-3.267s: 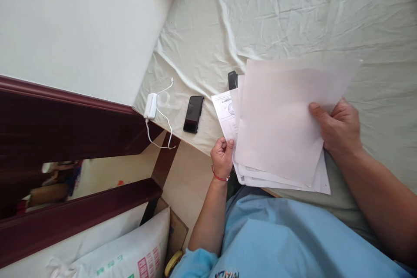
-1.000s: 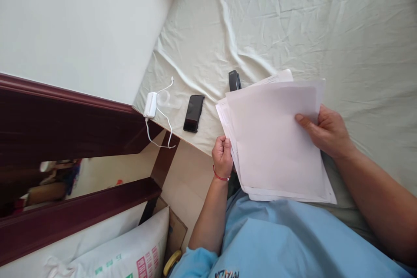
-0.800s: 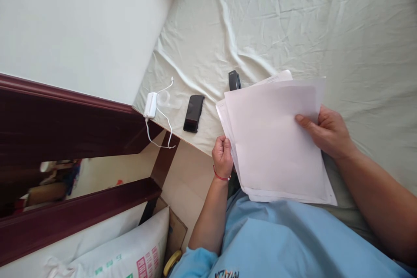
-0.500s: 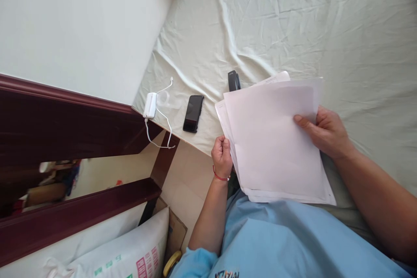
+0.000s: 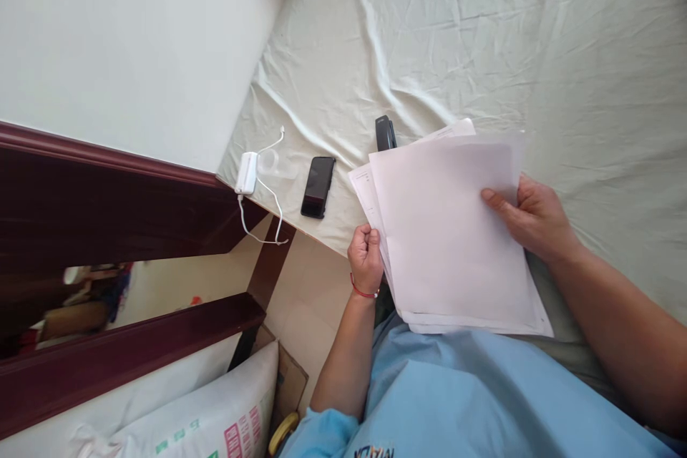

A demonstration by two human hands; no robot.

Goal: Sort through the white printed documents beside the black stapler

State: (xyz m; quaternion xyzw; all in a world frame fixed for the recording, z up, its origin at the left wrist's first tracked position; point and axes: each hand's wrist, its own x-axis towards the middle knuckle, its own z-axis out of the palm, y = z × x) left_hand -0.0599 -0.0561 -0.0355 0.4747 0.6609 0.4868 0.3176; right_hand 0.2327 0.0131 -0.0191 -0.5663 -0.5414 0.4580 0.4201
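Note:
Several loose sheets of white paper (image 5: 445,243) lie fanned in a stack over my lap and the bed's edge. The top sheet looks blank; faint print shows on sheets below it at the left and upper edges. My right hand (image 5: 539,218) grips the right side, thumb on top and fingers underneath. At the left edge my left hand (image 5: 366,257) is closed, thumb against curled fingers, pinching the edge of the lower sheets. A black stapler (image 5: 384,132) pokes out from behind the top of the papers, its lower part hidden.
A black phone (image 5: 318,187) lies on the pale bedsheet (image 5: 483,28) left of the papers. Beyond it sits a white charger (image 5: 247,173) with a looped cable. A dark red wooden bed frame (image 5: 107,207) and a printed white sack (image 5: 215,408) are at lower left.
My right hand and the top sheet have shifted slightly left. The lower sheets stick out a little further at the left edge. My left hand has barely moved.

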